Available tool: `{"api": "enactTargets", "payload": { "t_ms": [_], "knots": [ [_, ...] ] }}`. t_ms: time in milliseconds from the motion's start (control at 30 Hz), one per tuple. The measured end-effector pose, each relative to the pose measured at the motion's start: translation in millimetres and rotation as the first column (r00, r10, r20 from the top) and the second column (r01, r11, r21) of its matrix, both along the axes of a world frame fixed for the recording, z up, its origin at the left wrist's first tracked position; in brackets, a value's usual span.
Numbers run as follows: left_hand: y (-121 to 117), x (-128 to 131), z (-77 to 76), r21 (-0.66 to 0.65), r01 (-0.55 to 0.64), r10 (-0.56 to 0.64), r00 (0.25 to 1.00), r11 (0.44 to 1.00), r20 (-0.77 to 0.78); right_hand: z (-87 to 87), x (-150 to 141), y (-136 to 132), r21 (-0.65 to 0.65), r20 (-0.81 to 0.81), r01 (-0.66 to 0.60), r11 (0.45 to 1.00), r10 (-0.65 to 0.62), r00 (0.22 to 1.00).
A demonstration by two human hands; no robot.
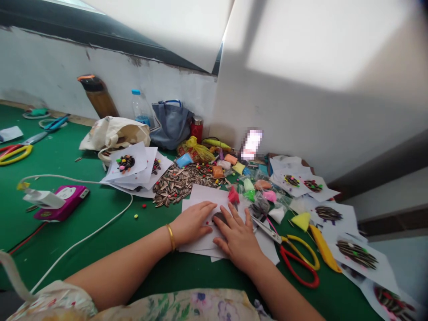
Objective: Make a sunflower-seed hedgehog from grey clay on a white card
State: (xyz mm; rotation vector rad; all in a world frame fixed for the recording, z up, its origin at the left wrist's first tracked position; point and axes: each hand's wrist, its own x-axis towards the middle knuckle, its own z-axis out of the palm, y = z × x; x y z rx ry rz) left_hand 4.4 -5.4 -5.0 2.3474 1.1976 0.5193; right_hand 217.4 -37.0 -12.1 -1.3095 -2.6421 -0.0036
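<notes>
My right hand (238, 237) lies spread on a dark, flat lump of clay (220, 217), partly covering it. The lump rests on a stack of white paper (197, 244). My left hand (194, 223), with a gold bangle at its wrist, lies on the same paper, fingers stretched out, just left of the lump. A few tiny coloured balls show between the hands. Beyond the paper spreads a heap of striped sunflower seeds (177, 183). Right of my right hand are scissors (284, 243) with red and yellow handles.
Several bags of coloured clay (249, 183) lie beyond the paper. Sheets with seed pictures are at left (129, 166) and right (356, 252). A white cable (83, 238) runs past a purple box (63, 205). Bags, bottles and a lit phone (252, 145) stand by the wall.
</notes>
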Motion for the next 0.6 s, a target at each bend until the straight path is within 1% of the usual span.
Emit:
{"api": "enactTargets", "payload": {
  "t_ms": [133, 267, 333, 400, 500, 600],
  "knots": [
    [-0.2, 0.6, 2.1, 0.005, 0.006, -0.006, 1.000, 1.000, -0.027, 3.5, -0.9, 5.8, -0.005, -0.042, 0.005, 1.000, -0.005, 0.999],
    [-1.0, 0.0, 3.6, 0.002, 0.001, -0.001, 0.999, 1.000, -0.039, 9.3, 13.6, 4.7, -0.034, -0.101, 0.054, 0.998, -0.057, 0.993],
    [-1.0, -0.4, 3.2, -0.003, 0.008, -0.008, 0.999, 1.000, -0.032, 10.0, 21.2, 0.4, -0.065, -0.102, 0.032, 0.997, -0.039, 0.994],
    [-0.8, -0.8, 2.3, -0.007, 0.014, -0.014, 1.000, 1.000, -0.027, 8.6, 24.4, -4.5, -0.097, -0.087, -0.013, 0.995, 0.005, 0.996],
    [-0.4, -1.2, 1.3, -0.004, 0.008, -0.008, 1.000, 1.000, -0.023, 5.0, 20.3, -8.7, -0.123, -0.066, -0.060, 0.991, 0.053, 0.996],
    [-0.7, -0.9, 1.5, 0.015, 0.020, -0.020, 0.999, 1.000, -0.030, 3.7, 13.6, -8.2, -0.118, -0.063, -0.067, 0.991, 0.060, 0.996]
  ]
}}
